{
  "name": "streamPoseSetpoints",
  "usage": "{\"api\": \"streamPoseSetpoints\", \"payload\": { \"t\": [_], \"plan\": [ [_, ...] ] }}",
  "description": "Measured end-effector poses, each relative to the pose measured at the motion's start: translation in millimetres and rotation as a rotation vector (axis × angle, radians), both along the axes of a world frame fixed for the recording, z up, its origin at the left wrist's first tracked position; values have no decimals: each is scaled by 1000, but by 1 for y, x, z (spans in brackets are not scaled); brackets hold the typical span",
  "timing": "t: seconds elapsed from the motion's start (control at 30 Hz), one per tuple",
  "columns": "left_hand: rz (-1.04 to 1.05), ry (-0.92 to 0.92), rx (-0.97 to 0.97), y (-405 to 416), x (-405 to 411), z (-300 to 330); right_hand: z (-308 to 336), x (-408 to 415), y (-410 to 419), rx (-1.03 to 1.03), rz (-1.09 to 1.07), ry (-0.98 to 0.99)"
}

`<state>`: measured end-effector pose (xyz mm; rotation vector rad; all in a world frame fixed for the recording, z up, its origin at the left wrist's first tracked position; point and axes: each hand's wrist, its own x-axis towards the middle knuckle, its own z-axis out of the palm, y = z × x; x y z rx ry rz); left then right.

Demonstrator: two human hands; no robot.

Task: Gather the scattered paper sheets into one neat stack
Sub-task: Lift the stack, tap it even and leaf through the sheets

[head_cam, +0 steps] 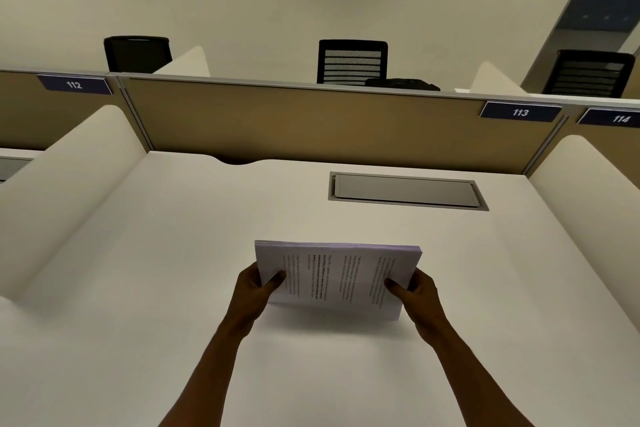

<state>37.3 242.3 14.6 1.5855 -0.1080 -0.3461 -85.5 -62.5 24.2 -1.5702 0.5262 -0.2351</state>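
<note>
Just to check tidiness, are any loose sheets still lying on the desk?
No, the desk shows no loose sheets; the paper stack is gripped by the left hand and right hand.

The paper stack stands on edge on the counter, near its middle, held between the left hand at its left side and the right hand at its right. Behind the stack, to the right, a cable hatch sits in the counter. A partition closes the counter's rear; three chairs stand beyond it.

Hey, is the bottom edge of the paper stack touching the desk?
Cannot tell. In the head view the paper stack stands tilted over the desk, its lower edge meeting its shadow without clear contact.
</note>
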Motion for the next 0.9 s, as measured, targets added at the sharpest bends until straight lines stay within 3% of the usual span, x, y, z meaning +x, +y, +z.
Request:
{"api": "streamPoseSetpoints", "payload": {
  "t": [0.4,0.7,0.83,0.9],
  "plan": [
    [-5,17,140,2,-14,-6,-5,-1,6,-74,-17,2],
    [-56,140,193,16,-10,7,44,17,-11,-432,197,27],
    [-127,306,57,24,-11,17,70,29,-23,-259,302,75],
    [-102,303,85,27,-15,21,79,32,-29,-125,327,79]
  ]
}}
